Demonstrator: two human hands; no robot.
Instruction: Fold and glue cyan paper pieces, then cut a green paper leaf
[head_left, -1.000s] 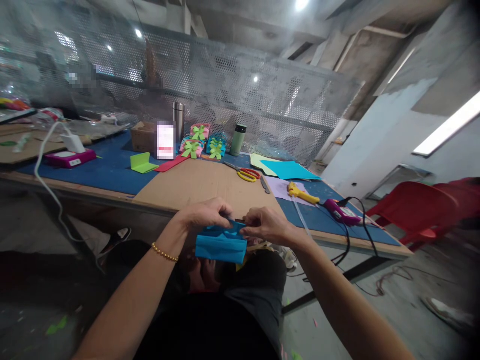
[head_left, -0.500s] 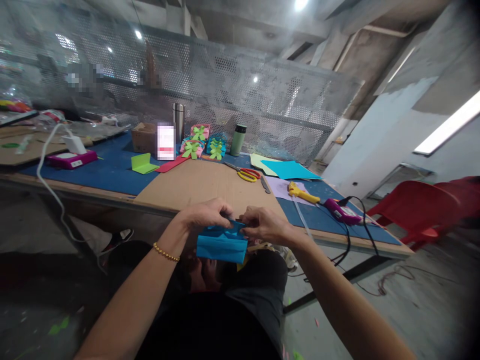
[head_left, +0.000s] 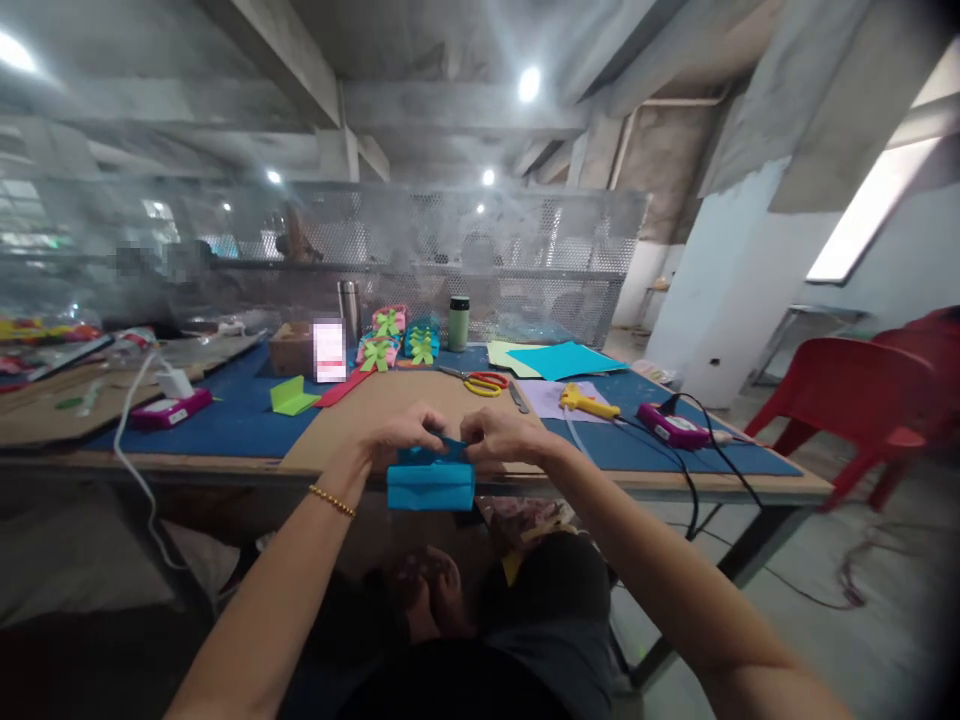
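Head camera: near the cardboard (head_left: 442, 393), left hand (head_left: 409, 428) and right hand (head_left: 501, 437) pinch the blue paper (head_left: 430, 488) up top; likely light, crushable, best gripped there.

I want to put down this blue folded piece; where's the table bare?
Brown cardboard is bare between the flat red paper and red-yellow scissors; so is blue tabletop between the leftmost purple box and folded lime-green paper. Crowded: the back, with green-bowed pink crafts beside a silver cylindrical bottle.
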